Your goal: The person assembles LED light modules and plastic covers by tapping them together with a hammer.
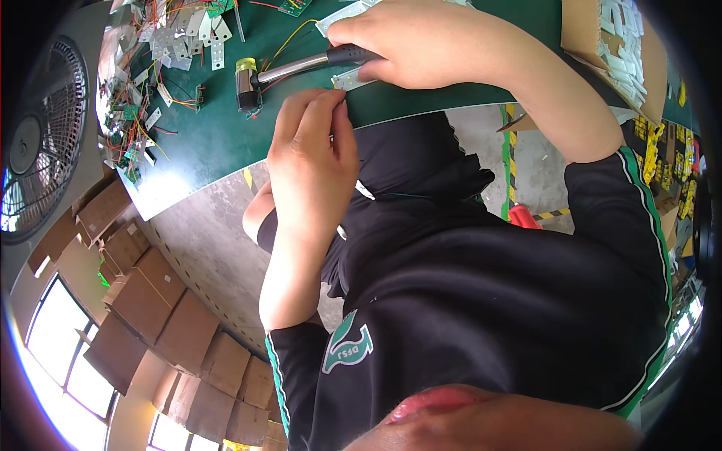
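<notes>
My right hand [425, 45] is wrapped round the black grip of a small hammer [297, 68]. The hammer lies across the green tabletop, its head pointing left, with one translucent yellow face and one dark face. Below the grip, a light metal strip [347, 80] shows partly, the rest covered by my right hand. Another pale strip [338, 16] shows above that hand. My left hand [312, 150] is closed at the table's front edge, fingertips pinched together close to the lower strip's left end. Whatever is in that pinch is too small or hidden to name.
Perforated metal plates [214, 34] and small green circuit boards with thin wires [131, 113] lie heaped at the table's left. A cardboard box [583, 34] of white pieces stands at right. A large fan [41, 135] is at far left, above stacked cardboard [150, 289].
</notes>
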Action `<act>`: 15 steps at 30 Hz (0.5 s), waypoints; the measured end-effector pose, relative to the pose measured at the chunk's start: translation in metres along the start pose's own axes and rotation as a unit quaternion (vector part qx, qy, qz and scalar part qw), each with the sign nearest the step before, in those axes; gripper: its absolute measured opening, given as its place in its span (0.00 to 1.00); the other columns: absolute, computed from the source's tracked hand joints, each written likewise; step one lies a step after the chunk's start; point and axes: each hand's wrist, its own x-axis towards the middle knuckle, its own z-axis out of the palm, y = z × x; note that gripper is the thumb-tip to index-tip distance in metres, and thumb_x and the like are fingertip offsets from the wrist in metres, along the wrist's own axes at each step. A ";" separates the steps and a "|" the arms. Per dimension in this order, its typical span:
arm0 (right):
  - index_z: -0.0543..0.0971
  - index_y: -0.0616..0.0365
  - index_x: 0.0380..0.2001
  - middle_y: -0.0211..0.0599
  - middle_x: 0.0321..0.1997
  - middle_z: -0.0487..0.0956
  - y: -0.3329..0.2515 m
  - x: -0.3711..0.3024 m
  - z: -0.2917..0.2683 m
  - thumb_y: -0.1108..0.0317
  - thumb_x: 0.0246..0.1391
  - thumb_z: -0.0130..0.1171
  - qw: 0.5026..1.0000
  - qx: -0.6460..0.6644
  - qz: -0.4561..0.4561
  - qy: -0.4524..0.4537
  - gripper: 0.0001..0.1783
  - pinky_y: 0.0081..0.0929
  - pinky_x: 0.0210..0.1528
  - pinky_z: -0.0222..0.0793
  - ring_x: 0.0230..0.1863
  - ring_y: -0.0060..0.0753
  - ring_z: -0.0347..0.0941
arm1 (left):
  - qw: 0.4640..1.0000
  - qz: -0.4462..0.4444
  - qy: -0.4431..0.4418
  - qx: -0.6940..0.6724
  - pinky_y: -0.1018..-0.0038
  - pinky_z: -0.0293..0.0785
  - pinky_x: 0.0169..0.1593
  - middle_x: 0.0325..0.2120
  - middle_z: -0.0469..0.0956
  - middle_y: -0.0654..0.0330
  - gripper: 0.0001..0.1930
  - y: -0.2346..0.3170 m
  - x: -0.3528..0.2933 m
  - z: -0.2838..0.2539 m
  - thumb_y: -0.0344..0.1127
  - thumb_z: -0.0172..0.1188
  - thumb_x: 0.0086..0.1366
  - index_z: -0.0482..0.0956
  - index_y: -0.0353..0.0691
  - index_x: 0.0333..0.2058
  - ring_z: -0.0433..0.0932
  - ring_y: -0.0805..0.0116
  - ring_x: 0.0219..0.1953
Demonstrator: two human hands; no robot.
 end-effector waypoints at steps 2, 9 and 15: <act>0.75 0.63 0.43 0.55 0.37 0.82 0.001 0.000 0.002 0.64 0.59 0.62 1.000 -0.003 -0.006 0.022 0.14 0.52 0.46 0.74 0.44 0.61 0.80 | 1.000 0.000 -0.006 -0.006 0.63 0.80 0.43 0.38 0.81 0.52 0.06 -0.001 0.003 -0.003 0.22 0.62 0.65 0.82 0.35 0.40 0.82 0.51 0.39; 0.75 0.63 0.43 0.56 0.39 0.82 0.005 0.001 0.002 0.66 0.58 0.61 0.999 -0.031 -0.015 0.005 0.14 0.53 0.45 0.74 0.45 0.61 0.80 | 0.998 -0.020 -0.059 -0.004 0.63 0.78 0.40 0.34 0.81 0.54 0.06 -0.004 0.013 -0.018 0.22 0.62 0.65 0.83 0.37 0.40 0.82 0.52 0.37; 0.75 0.65 0.46 0.57 0.38 0.82 0.005 0.001 0.006 0.67 0.58 0.60 0.999 -0.041 -0.012 0.003 0.16 0.53 0.44 0.75 0.45 0.61 0.80 | 0.997 0.063 -0.024 0.034 0.71 0.77 0.35 0.32 0.81 0.59 0.06 -0.017 0.020 -0.007 0.22 0.65 0.63 0.85 0.38 0.38 0.81 0.65 0.31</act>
